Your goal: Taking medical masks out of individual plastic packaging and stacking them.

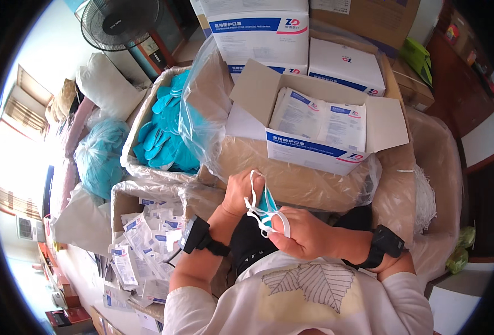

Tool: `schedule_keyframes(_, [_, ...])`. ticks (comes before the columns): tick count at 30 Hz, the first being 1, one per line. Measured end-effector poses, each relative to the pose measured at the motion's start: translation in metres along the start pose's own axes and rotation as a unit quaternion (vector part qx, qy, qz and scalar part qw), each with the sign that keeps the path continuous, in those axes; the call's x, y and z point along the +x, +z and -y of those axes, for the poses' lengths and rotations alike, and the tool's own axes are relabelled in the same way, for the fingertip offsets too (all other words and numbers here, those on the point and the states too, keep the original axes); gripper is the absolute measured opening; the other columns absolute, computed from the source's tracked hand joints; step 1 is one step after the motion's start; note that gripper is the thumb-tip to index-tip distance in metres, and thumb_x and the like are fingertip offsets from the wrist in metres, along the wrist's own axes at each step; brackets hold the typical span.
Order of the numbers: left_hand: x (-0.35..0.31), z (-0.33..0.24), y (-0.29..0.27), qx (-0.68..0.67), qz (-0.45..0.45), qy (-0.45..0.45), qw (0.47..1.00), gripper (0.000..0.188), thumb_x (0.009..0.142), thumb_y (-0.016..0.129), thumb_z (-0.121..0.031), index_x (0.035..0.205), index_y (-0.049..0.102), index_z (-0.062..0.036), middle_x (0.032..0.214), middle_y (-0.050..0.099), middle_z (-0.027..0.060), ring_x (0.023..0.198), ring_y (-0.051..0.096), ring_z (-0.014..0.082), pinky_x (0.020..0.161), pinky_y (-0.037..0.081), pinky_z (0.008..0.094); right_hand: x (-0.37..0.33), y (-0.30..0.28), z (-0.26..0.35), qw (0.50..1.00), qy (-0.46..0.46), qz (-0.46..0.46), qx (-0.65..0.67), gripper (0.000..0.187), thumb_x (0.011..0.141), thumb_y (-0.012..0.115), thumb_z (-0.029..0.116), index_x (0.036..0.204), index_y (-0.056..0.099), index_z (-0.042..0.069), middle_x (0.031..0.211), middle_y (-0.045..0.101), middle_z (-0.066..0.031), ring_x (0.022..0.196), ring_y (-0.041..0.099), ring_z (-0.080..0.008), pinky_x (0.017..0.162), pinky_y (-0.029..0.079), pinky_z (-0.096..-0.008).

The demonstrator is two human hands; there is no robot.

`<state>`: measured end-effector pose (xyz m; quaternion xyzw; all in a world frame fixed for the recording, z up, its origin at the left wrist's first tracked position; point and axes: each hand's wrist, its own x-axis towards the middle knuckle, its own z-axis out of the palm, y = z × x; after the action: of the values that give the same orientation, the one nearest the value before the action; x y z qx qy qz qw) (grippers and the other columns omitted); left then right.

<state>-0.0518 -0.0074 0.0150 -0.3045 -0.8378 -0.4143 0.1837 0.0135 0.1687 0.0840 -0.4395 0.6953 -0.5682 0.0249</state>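
A teal face mask [266, 205] with white straps [252, 204] is stretched between my two hands, just in front of my lap. My left hand [243, 194] is closed at its upper left side, with a strap looping over the fingers. On the lower right, my right hand [301, 233] pinches the mask's straps, and one strap curves around its fingers. Much of the mask is hidden behind the hands. Beyond them stands an open white carton [314, 157] with flat wrapped packets [343, 125] inside, its flaps spread.
Left of me, a plastic-lined box [128, 159] holds many teal masks [166, 137]. Nearer, another box [116, 215] overflows with wrapped packets [141, 237]. Closed white cartons [261, 42] are stacked at the back. White cords [424, 201] hang at right. A fan [115, 23] stands far left.
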Motion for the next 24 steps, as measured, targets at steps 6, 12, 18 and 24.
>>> schedule_keyframes(6, [-0.104, 0.21, -0.096, 0.293, -0.221, -0.294, 0.882, 0.03, 0.092, 0.034, -0.023, 0.093, 0.05, 0.0024, 0.081, 0.052, 0.0143, 0.074, 0.051, 0.0275, 0.063, 0.041, 0.0381, -0.034, -0.027, 0.009, 0.984, 0.058, 0.03, 0.163, 0.016, 0.085, 0.05, 0.014, 0.073, 0.047, 0.003, 0.064, 0.048, -0.0074, 0.059, 0.049, -0.024, 0.056, 0.041, -0.0339])
schedule_keyframes(12, [-0.059, 0.131, -0.159, -0.034, -0.571, -0.409, 0.711, 0.064, 0.095, 0.023, -0.045, 0.119, 0.043, 0.0109, 0.116, 0.051, 0.0213, 0.104, 0.052, 0.0307, 0.088, 0.042, 0.038, -0.06, -0.06, -0.01, 0.943, 0.312, -0.076, 0.085, 0.024, 0.092, 0.04, 0.02, 0.081, 0.053, 0.003, 0.069, 0.053, -0.0014, 0.059, 0.045, -0.0071, 0.055, 0.038, -0.0216])
schedule_keyframes(18, [-0.088, 0.245, -0.174, 0.113, -0.458, -0.527, 0.707, 0.073, 0.089, 0.031, -0.054, 0.121, 0.038, 0.011, 0.117, 0.048, 0.0268, 0.106, 0.049, 0.0361, 0.088, 0.04, 0.0414, -0.084, -0.049, -0.019, 0.912, 0.39, -0.094, 0.087, 0.018, 0.09, 0.046, 0.016, 0.08, 0.054, 0.003, 0.069, 0.054, -0.0024, 0.059, 0.048, -0.0087, 0.056, 0.04, -0.0227])
schedule_keyframes(24, [-0.109, 0.32, -0.08, 0.262, 0.05, -0.319, 0.909, 0.044, 0.078, 0.052, -0.014, 0.116, 0.041, 0.005, 0.107, 0.051, 0.0309, 0.099, 0.049, 0.0428, 0.086, 0.04, 0.0444, -0.145, -0.105, -0.006, 0.799, 0.499, -0.331, 0.052, 0.025, 0.094, 0.042, 0.025, 0.087, 0.056, 0.006, 0.071, 0.057, 0.0002, 0.061, 0.05, -0.0048, 0.052, 0.041, -0.02])
